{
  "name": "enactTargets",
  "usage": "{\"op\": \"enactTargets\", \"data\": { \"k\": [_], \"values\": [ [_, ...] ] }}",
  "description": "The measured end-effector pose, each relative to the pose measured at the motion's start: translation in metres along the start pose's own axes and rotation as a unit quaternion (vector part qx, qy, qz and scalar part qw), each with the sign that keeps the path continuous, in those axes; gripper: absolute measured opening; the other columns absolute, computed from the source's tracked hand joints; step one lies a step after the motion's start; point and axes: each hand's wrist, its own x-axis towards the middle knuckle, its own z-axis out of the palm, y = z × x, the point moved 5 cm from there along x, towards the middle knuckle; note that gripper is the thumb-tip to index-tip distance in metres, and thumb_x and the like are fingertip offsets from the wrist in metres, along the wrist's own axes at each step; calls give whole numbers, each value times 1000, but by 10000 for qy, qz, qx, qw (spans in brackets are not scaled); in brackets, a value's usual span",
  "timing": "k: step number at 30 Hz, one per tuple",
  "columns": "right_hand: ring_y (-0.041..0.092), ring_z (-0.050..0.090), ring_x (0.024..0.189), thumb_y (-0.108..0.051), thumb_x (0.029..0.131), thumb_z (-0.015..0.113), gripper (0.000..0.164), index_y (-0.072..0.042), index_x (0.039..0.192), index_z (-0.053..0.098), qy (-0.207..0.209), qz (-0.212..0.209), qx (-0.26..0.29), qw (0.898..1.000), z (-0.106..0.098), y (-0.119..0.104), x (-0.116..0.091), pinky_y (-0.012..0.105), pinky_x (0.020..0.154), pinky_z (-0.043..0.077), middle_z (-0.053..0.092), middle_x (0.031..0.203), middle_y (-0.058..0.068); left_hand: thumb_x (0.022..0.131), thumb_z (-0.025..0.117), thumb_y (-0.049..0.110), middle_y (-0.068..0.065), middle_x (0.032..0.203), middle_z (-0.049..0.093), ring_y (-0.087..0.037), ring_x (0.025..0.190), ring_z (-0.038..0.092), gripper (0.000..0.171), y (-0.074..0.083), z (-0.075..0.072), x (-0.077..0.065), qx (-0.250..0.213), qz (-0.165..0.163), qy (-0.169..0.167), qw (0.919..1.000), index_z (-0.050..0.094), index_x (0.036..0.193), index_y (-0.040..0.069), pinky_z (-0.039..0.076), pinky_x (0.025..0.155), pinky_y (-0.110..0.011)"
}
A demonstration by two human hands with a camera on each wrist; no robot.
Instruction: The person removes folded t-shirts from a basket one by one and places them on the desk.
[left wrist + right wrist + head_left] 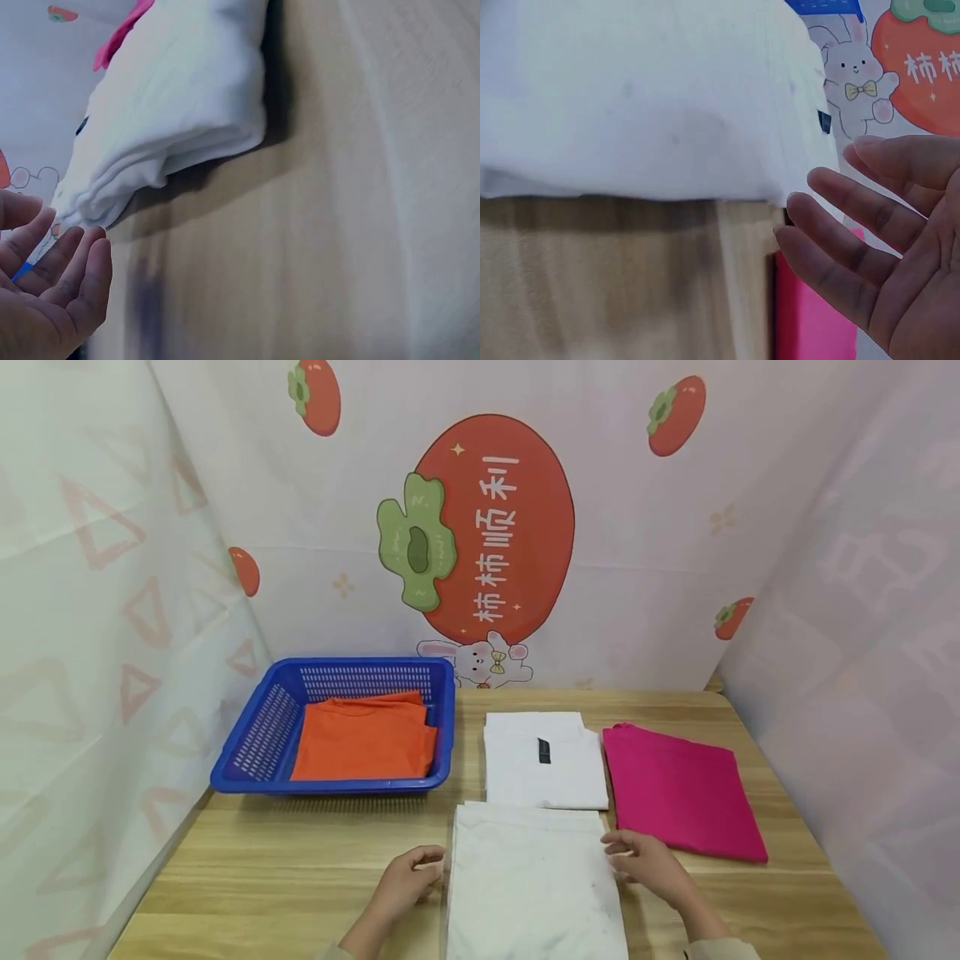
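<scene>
A folded white cloth (536, 881) lies on the table at the front, its stacked layers showing at the edge in the left wrist view. Beside its left edge is my left hand (408, 881), fingers relaxed and slightly bent, holding nothing. My right hand (651, 864) is at the opposite edge with its fingers spread loosely and nothing gripped; whether the fingertips touch the cloth I cannot tell. Just behind lies a folded white shirt (525, 772) with a dark neck label (543, 751). To its right is a folded magenta garment (686, 793).
A blue perforated basket (337, 787) stands at the back left and holds a folded orange garment (363, 739). The wooden table (300, 868) ends against a printed curtain (637, 568) at the back, with curtains on both sides.
</scene>
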Motion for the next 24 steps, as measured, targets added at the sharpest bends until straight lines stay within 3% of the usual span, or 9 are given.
{"op": "enactTargets", "data": {
  "k": [7, 14, 18, 24],
  "values": [
    [30, 55, 89, -8, 83, 55, 33, 8, 112, 49, -328, -323, 186, 9988, 28, -43, 28, 37, 64, 48, 53, 103, 23, 82, 51, 7, -26, 110, 49, -29, 95, 52, 36, 23, -19, 8, 153, 142, 149, 9997, 49, 113, -10, 47, 72, -38],
    [37, 50, 95, -3, 85, 49, 28, 8, 111, 50, -851, -915, 440, 9912, 71, -100, 54, 39, 68, 47, 49, 109, 28, 84, 52, 10, -20, 109, 51, -30, 97, 49, 33, 45, -54, 16, -7, 197, 613, 9979, 50, 113, -5, 43, 78, -41],
    [34, 52, 93, -6, 85, 50, 28, 5, 111, 51, -860, -1106, 654, 9880, 87, -118, 79, 36, 68, 48, 52, 108, 23, 84, 53, 9, -17, 109, 52, -28, 96, 50, 32, 56, -73, 19, -3, 308, 763, 9966, 52, 113, -3, 42, 79, -41],
    [27, 55, 86, -6, 85, 49, 30, 6, 112, 49, -792, -1009, 1301, 9832, 103, -141, 102, 38, 68, 48, 55, 104, 16, 86, 52, 16, -17, 114, 50, -28, 99, 49, 36, 70, -98, 23, 128, 317, 698, 9970, 48, 118, -1, 40, 83, -40]
  ]
}}
